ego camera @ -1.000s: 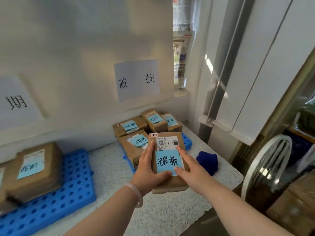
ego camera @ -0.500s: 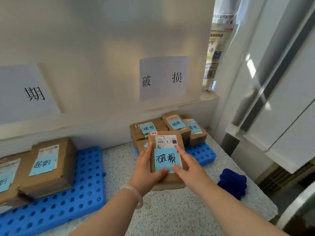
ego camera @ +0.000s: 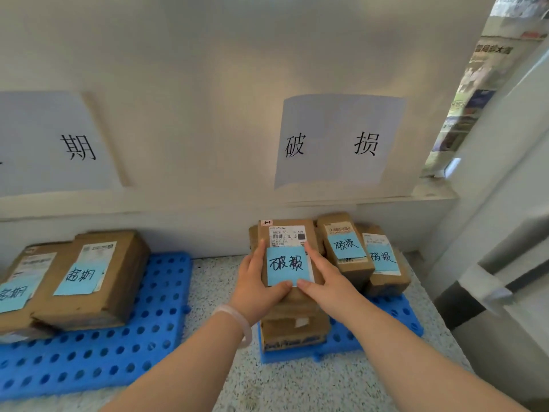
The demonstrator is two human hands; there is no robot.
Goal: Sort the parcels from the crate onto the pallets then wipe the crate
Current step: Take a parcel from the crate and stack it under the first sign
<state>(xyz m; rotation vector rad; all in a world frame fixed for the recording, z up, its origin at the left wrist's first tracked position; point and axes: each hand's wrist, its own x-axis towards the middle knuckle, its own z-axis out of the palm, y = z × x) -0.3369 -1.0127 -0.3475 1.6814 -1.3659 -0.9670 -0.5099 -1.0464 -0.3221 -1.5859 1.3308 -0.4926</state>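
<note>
I hold a brown cardboard parcel [ego camera: 286,233] with a white shipping label and a blue sticky note, over the right blue pallet [ego camera: 398,315]. My left hand [ego camera: 258,285] grips its left side, thumb on the note. My right hand [ego camera: 322,278] grips its right side. The parcel is on or just above another brown parcel [ego camera: 294,331] on that pallet. Two more blue-noted parcels [ego camera: 346,251] stand to the right. The left blue pallet [ego camera: 98,349] carries brown parcels [ego camera: 89,275]. The crate is out of view.
Paper signs hang on the white wall above each pallet, one at the left [ego camera: 56,144] and one at the right [ego camera: 335,141]. The pallets lie on a speckled counter [ego camera: 219,292]. A white window frame and newspapers fill the right edge.
Both hands have carried the parcel forward onto the stack on the right pallet. The view has swung left, and the dark blue cloth on the counter has left the frame.
</note>
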